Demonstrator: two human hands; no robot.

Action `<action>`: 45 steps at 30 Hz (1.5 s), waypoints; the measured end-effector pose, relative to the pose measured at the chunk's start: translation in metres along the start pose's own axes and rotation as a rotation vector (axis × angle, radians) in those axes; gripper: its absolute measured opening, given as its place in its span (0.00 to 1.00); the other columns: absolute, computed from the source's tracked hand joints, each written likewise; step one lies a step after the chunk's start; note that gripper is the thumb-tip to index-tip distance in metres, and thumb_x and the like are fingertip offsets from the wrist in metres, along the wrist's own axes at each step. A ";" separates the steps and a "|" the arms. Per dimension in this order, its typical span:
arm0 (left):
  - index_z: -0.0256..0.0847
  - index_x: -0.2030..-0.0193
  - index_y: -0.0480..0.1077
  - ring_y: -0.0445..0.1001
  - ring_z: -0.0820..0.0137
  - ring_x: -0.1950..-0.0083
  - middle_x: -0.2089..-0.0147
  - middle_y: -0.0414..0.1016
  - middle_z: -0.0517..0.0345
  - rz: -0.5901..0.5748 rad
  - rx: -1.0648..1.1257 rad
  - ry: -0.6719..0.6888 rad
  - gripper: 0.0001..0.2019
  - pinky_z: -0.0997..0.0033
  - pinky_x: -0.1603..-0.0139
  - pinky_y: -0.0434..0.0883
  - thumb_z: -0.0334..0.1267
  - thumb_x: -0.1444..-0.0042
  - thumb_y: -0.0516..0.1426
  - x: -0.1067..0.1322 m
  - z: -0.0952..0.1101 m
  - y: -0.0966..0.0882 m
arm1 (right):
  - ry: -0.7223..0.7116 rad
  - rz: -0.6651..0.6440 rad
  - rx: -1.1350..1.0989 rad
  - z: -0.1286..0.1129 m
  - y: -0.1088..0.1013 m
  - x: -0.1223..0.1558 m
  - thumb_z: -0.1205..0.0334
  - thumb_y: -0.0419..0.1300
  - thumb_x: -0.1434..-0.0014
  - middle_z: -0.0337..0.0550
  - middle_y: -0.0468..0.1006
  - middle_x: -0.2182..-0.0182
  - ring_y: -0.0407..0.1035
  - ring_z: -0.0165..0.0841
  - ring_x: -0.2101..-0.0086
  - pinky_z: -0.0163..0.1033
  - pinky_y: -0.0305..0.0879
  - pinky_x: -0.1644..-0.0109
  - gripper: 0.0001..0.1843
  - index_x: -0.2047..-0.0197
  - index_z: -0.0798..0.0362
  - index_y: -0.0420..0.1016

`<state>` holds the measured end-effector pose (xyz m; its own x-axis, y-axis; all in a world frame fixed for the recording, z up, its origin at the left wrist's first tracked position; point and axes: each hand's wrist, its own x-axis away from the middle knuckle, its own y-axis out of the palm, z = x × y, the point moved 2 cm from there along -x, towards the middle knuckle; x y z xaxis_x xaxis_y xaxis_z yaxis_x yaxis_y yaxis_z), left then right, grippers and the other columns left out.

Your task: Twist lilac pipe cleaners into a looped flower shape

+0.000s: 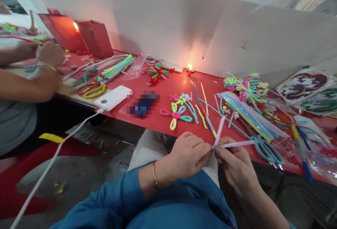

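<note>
At the table's front edge, my left hand (191, 153) and my right hand (237, 164) meet fingertip to fingertip. Both pinch a pale pink pipe cleaner (220, 130), bent so that one arm rises upward and the other runs off to the right. The bend itself is hidden by my fingers. On the red table just beyond lies a pipe-cleaner flower (176, 115) with looped petals in pink, yellow and blue. Smaller curled flowers (181, 98) sit behind it. Teal-handled scissors (268, 150) rest near my right hand, at the table edge.
A lit candle (190, 70) burns near the white partition (163, 21). Bagged pipe cleaners (244, 116) lie to the right. Leftward are a pixelated dark object (144, 104), a white power bank (113, 98) with a cable, and yellow-handled scissors (94, 91). Another person's hands (50, 53) work at far left.
</note>
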<state>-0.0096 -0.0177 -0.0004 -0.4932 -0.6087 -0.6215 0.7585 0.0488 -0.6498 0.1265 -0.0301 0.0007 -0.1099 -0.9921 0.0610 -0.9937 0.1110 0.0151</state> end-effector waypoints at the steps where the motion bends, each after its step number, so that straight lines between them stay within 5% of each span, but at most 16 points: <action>1: 0.37 0.73 0.67 0.63 0.75 0.74 0.77 0.67 0.60 0.043 -0.087 0.048 0.12 0.71 0.68 0.59 0.33 0.43 0.46 0.001 -0.002 0.001 | 0.073 0.000 -0.142 0.005 0.004 -0.001 0.63 0.62 0.58 0.31 0.59 0.87 0.52 0.23 0.84 0.30 0.48 0.82 0.09 0.82 0.53 0.64; 4: 0.37 0.70 0.68 0.63 0.75 0.75 0.77 0.68 0.61 0.113 -0.201 0.127 0.11 0.71 0.69 0.59 0.34 0.43 0.47 0.003 -0.010 0.005 | 0.244 -0.006 -0.425 0.017 0.013 -0.001 0.64 0.63 0.59 0.31 0.60 0.87 0.52 0.21 0.86 0.28 0.47 0.83 0.12 0.84 0.54 0.61; 8: 0.38 0.69 0.69 0.63 0.75 0.76 0.80 0.67 0.62 0.079 -0.217 0.171 0.11 0.72 0.71 0.59 0.36 0.42 0.47 0.009 -0.021 0.011 | 0.304 0.021 -0.497 0.025 0.013 0.000 0.65 0.63 0.60 0.31 0.61 0.88 0.53 0.20 0.87 0.28 0.47 0.84 0.11 0.83 0.55 0.63; 11: 0.37 0.63 0.70 0.66 0.74 0.74 0.77 0.70 0.59 0.050 -0.090 0.042 0.13 0.73 0.70 0.61 0.40 0.42 0.47 0.012 -0.026 0.010 | 0.252 0.052 -0.490 0.023 0.004 -0.003 0.65 0.64 0.60 0.31 0.61 0.88 0.54 0.20 0.87 0.28 0.49 0.83 0.11 0.83 0.55 0.62; 17: 0.36 0.64 0.70 0.68 0.77 0.72 0.73 0.72 0.59 -0.246 0.275 -0.263 0.15 0.80 0.71 0.63 0.38 0.40 0.43 0.015 -0.023 0.003 | 0.125 0.057 -0.415 0.013 -0.012 -0.006 0.65 0.64 0.58 0.32 0.62 0.86 0.56 0.22 0.84 0.29 0.51 0.82 0.11 0.82 0.55 0.63; 25: 0.36 0.68 0.69 0.66 0.73 0.71 0.74 0.71 0.56 -0.113 -0.092 0.106 0.12 0.71 0.65 0.62 0.34 0.42 0.46 0.021 -0.025 0.001 | 0.279 0.057 -0.514 0.022 -0.008 0.000 0.64 0.63 0.60 0.31 0.61 0.87 0.54 0.21 0.87 0.29 0.48 0.83 0.12 0.82 0.54 0.60; 28: 0.37 0.67 0.69 0.67 0.73 0.71 0.73 0.72 0.56 -0.130 -0.117 0.117 0.12 0.70 0.64 0.62 0.34 0.42 0.46 0.026 -0.032 0.002 | 0.331 0.056 -0.537 0.028 -0.005 0.002 0.63 0.64 0.60 0.31 0.61 0.87 0.53 0.20 0.87 0.28 0.48 0.83 0.14 0.83 0.54 0.60; 35: 0.38 0.57 0.67 0.69 0.70 0.58 0.60 0.73 0.54 -0.162 0.247 -0.388 0.13 0.70 0.57 0.63 0.41 0.43 0.48 0.018 -0.021 -0.006 | 0.122 0.000 -0.226 0.037 -0.004 0.009 0.60 0.62 0.53 0.32 0.62 0.85 0.55 0.23 0.82 0.30 0.51 0.79 0.10 0.78 0.55 0.65; 39: 0.37 0.65 0.69 0.68 0.73 0.67 0.68 0.72 0.58 -0.294 0.500 -0.520 0.11 0.75 0.66 0.64 0.39 0.44 0.48 0.009 -0.006 -0.002 | 0.026 -0.060 0.095 0.036 -0.002 0.014 0.56 0.57 0.48 0.34 0.64 0.84 0.57 0.26 0.82 0.32 0.55 0.77 0.10 0.74 0.55 0.67; 45: 0.36 0.72 0.63 0.61 0.79 0.77 0.77 0.65 0.63 -0.309 0.866 -0.822 0.08 0.78 0.75 0.60 0.38 0.47 0.50 0.012 -0.001 0.008 | -0.184 -0.023 0.493 0.021 -0.013 0.026 0.58 0.55 0.48 0.38 0.69 0.81 0.64 0.31 0.79 0.36 0.61 0.74 0.08 0.68 0.53 0.70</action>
<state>-0.0103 -0.0236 -0.0132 -0.5250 -0.8339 0.1706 0.8440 -0.5359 -0.0221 0.1365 -0.0584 -0.0185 -0.0458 -0.9928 -0.1104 -0.8833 0.0919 -0.4598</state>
